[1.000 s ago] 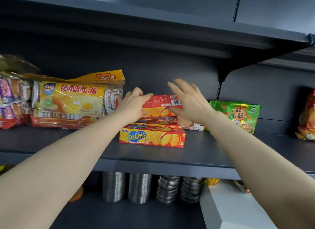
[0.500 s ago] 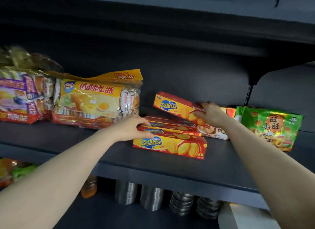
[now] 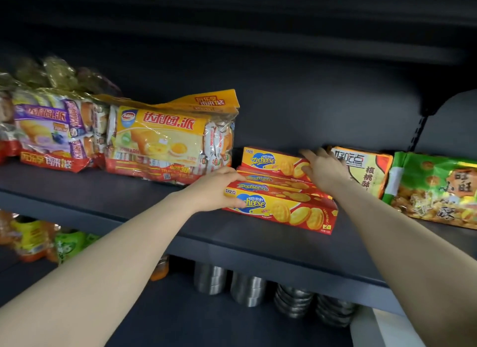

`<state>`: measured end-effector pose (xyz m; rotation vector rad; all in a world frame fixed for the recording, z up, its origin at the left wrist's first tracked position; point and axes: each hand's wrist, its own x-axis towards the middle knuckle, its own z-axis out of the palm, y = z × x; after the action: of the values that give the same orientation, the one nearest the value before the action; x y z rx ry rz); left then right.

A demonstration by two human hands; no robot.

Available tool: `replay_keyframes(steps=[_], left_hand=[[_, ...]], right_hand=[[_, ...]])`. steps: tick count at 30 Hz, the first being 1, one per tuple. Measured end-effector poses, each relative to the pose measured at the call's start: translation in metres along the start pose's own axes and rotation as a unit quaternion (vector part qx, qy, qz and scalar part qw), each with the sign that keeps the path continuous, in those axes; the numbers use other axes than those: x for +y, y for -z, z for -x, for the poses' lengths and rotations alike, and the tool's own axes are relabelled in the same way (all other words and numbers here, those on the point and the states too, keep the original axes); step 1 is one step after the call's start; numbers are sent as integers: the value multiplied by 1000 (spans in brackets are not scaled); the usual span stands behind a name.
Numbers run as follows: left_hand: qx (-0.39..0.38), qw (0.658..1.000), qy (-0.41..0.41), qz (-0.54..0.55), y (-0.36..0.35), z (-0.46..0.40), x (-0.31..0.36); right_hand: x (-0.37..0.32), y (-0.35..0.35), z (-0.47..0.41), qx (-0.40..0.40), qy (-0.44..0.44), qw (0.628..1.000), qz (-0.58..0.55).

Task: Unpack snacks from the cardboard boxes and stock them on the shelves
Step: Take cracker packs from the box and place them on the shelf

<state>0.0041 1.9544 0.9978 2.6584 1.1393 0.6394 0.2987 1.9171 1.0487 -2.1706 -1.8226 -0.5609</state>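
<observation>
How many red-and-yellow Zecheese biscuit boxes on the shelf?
4 visible: front box under the left hand; two edge-on behind; rear box touched by the right hand. More may be hidden.

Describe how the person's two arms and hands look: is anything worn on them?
Both forearms are bare as far as the view shows, with no sleeves visible. The left hand and the right hand wear no gloves, and no watch or bracelet shows at either wrist. The right hand's fingers are blurred, so rings cannot be judged.
</observation>
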Motion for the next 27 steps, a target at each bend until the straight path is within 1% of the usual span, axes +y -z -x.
replay_keyframes(steps=[3,8,10,14,17,20,24,27], left_hand=[[23,1000,-12,-15,1,2,5],[160,985,-65,-13,-3,11,35],[178,979,-95,-11,-7,18,53],[171,965,-196,25,-22,42,87],[164,952,-251,54,-42,62,113],[134,940,-298,101,-64,82,143],[89,918,-353,155,-103,110,189],[32,902,-383,196,-145,138,227]], right_hand=[[-5,9,24,46,3,999,30],[-15,32,90,92,-6,991,98],[-18,42,122,102,-19,988,117],[-21,56,198,117,-33,981,154],[-22,61,262,102,-68,977,175],[-21,63,327,63,-115,975,182],[-11,58,414,45,-165,967,189],[5,47,483,17,-215,958,189]])
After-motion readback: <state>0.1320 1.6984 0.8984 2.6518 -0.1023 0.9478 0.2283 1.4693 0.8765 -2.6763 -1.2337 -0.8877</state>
